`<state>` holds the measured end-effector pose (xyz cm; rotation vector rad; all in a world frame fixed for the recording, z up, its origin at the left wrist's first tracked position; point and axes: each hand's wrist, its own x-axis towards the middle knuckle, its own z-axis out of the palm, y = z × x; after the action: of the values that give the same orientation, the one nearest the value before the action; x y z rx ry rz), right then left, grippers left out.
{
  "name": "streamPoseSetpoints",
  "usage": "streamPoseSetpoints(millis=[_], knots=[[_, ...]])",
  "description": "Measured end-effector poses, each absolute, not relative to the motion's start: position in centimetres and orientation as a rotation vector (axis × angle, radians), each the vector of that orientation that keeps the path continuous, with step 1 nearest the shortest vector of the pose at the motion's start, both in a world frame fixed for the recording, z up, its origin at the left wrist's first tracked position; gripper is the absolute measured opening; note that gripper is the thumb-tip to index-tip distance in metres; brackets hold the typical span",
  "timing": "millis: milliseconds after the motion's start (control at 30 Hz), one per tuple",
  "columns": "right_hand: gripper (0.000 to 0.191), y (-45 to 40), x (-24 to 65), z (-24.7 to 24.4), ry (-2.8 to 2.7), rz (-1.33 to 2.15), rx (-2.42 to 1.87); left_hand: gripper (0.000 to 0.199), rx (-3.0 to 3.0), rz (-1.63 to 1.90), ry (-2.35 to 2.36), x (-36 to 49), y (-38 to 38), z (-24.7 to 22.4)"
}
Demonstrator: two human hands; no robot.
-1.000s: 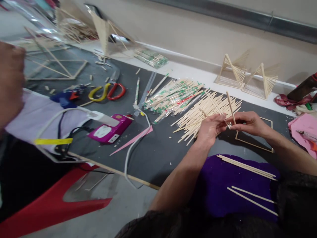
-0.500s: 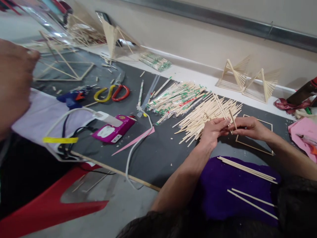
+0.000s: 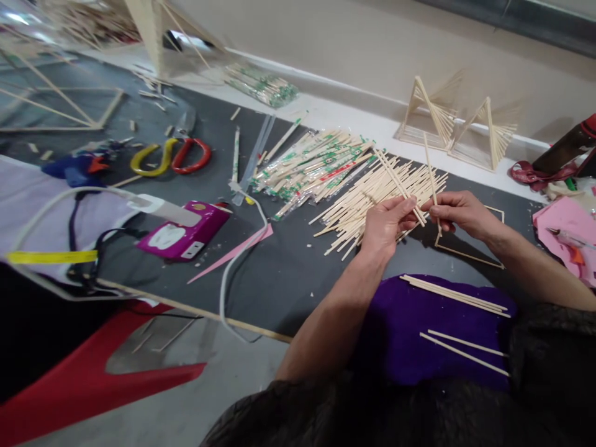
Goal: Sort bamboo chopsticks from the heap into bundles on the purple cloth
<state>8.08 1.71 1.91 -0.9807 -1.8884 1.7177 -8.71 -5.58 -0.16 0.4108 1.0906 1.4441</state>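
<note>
My left hand is closed on a pair of thin wooden chopsticks, pinched between thumb and fingers. Close beside it, my right hand grips a single chopstick that stands nearly upright. Both hands are above the near right edge of a heap of loose chopsticks. A rectangular stick frame lies under my right hand, which partly hides it. On the purple cloth nearest me rest several chopsticks in a bundle, plus two separate ones.
Plastic-wrapped chopsticks lie left of the heap. Farther left are red-and-yellow-handled scissors, a blue glue gun and a magenta power adapter with a white cable. Two twisted stick models stand by the wall.
My hands have drawn slightly apart, and the right hand's chopstick now shows at greater length, pointing up. The view has shifted; another person's hand at the left is out of sight.
</note>
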Motion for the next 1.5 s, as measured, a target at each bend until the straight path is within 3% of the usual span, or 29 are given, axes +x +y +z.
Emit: streamPoseSetpoints(millis=[400,900,1000,1167,1233,1367,1500], knots=[[0.043,1.8,7.2,1.3,-1.783,1.803,-1.026,0.033,0.587,1.369,1.070,-8.4,-5.8,-1.0],[0.031,2.3,6.8,3.0,-1.887,1.467,-1.077,0.012,0.828,1.382,1.236,-7.4,-6.2,-0.9],[0.028,4.0,6.5,3.9,-2.001,1.185,-1.054,0.011,0.866,1.459,1.225,-7.2,-6.6,-0.5],[0.028,7.1,4.0,4.8,-2.762,-0.011,-1.010,0.005,1.137,1.482,1.205,-6.3,-7.7,0.3],[0.030,7.4,2.5,5.0,-3.053,-0.327,-0.965,0.005,1.179,1.468,1.179,-6.0,-8.0,0.4],[0.027,7.1,-0.5,4.9,-3.310,-0.458,-0.865,0.005,1.212,1.434,1.148,-5.6,-8.4,0.4],[0.031,7.6,-3.1,3.2,-3.233,-0.313,-0.577,0.006,1.222,1.433,1.135,-5.7,-8.6,0.6]])
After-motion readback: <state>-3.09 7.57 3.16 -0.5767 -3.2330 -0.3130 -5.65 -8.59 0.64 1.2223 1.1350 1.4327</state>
